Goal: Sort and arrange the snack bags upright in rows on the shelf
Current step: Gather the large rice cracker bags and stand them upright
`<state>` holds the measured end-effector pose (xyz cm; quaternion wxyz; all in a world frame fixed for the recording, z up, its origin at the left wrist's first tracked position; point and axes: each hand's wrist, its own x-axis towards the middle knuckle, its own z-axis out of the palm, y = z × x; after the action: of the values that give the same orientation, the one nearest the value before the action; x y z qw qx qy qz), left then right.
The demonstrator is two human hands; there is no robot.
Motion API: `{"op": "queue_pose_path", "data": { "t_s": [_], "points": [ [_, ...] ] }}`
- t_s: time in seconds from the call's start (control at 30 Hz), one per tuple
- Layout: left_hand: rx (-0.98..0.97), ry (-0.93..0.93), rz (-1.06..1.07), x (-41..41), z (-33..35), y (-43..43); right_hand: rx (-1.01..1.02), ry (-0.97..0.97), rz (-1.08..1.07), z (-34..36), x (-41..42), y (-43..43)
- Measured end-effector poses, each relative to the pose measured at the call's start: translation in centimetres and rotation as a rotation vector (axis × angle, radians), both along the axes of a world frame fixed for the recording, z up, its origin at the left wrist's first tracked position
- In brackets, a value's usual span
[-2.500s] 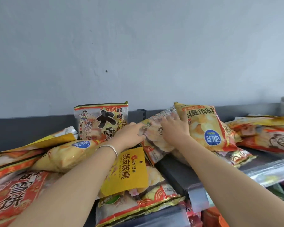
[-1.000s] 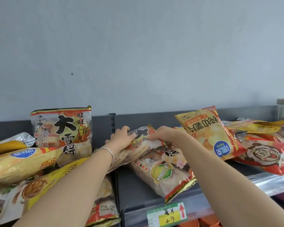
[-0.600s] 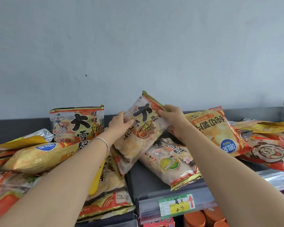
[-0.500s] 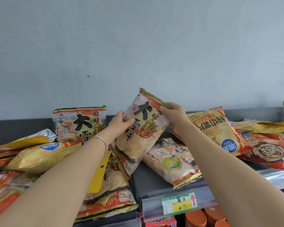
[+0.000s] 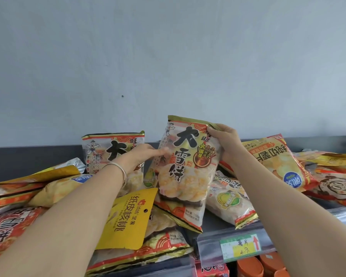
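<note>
Your right hand (image 5: 226, 140) grips the rice cracker bag (image 5: 185, 172) at its top right corner. The thumb is curled over the printed face; the other fingers pass behind the bag (hidden, so their spread cannot be told).

The rice cracker bag is held near upright above the heap on the shelf (image 5: 212, 222), printed face toward you, with its top leaning slightly to the right. You cannot tell whether its lower edge rests on the bags beneath.

Your left hand (image 5: 140, 156) is extended with its fingers straight and pressed together, the fingertips touching the left edge of the rice cracker bag. A bracelet (image 5: 118, 168) sits on that wrist.

Surrounding items:
- An upright bag (image 5: 108, 150) of the same print stands at the back, just left of the held one, partly covered by your left hand.
- A yellow bag (image 5: 130, 218) lies flat under your left forearm.
- A green-emblem bag (image 5: 230, 200) lies flat just right of the held bag.
- A chip bag (image 5: 278, 162) lies upside down, right of your right hand.
- A price label (image 5: 240, 246) is on the shelf's front rail
</note>
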<state>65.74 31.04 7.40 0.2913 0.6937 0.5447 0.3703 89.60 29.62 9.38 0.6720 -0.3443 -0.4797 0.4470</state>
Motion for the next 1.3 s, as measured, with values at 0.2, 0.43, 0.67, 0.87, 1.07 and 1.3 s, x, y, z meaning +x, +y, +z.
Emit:
{"op": "queue_pose_path", "data": {
  "t_s": [0.2, 0.43, 0.67, 0.87, 1.07, 1.3],
  "points": [
    [0.022, -0.273, 0.021, -0.4, -1.3, 0.3, 0.025, -0.006, 0.048, 0.7, -1.9, -0.3],
    [-0.034, -0.445, -0.088, -2.1, -2.5, 0.6, -0.018, -0.019, -0.037, -0.5, -3.2, 0.9],
    [0.109, -0.579, 0.091, -4.3, -2.6, 0.6, -0.239, -0.246, 0.178, -2.6, -5.1, 2.2],
    [0.248, -0.355, 0.121, -6.1, -2.8, 0.8, -0.119, -0.131, 0.254, -2.6, -8.7, 2.3],
    [0.175, 0.737, 0.190, -8.9, -4.1, 1.1, 0.089, -0.389, -0.034, -1.1, -9.9, 2.9],
    [0.179, 1.203, 0.252, -9.5, -6.0, -0.5, 0.091, -0.380, 0.005, -3.7, -12.7, 3.9]
  ]
}}
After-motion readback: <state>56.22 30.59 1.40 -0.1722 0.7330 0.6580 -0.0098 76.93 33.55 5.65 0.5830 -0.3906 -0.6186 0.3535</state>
